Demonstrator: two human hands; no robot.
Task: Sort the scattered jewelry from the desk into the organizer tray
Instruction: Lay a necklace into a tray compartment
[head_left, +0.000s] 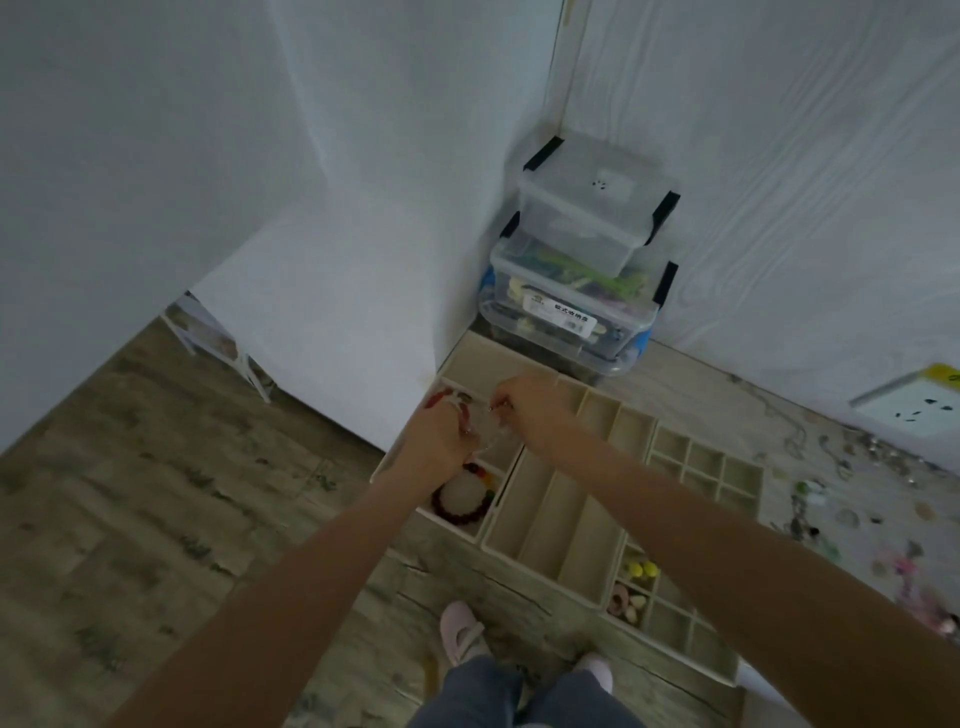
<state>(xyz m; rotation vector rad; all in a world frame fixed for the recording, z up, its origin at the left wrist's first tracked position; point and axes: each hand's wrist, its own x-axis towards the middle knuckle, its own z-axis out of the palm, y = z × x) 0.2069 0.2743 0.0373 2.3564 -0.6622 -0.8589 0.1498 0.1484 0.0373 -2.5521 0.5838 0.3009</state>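
Note:
A beige organizer tray (550, 499) with long and small square compartments lies on the wood-pattern desk. Both hands reach over its far left compartments. My left hand (439, 439) and my right hand (524, 402) hold a clear bead bracelet (485, 431) between them, fingers curled on it. A red bead item (434, 399) lies just beyond my left hand. A dark red bead bracelet (460, 506) with a white piece sits in the near left compartment. Yellow beads (641, 569) and pink pieces (626, 603) fill small cells. Scattered jewelry (831, 499) lies on the right.
Stacked clear plastic storage boxes (576, 280) stand in the corner behind the tray. A white power strip (906, 408) lies at the far right. White cloth covers the walls. The desk's left edge runs beside the tray, with floor below.

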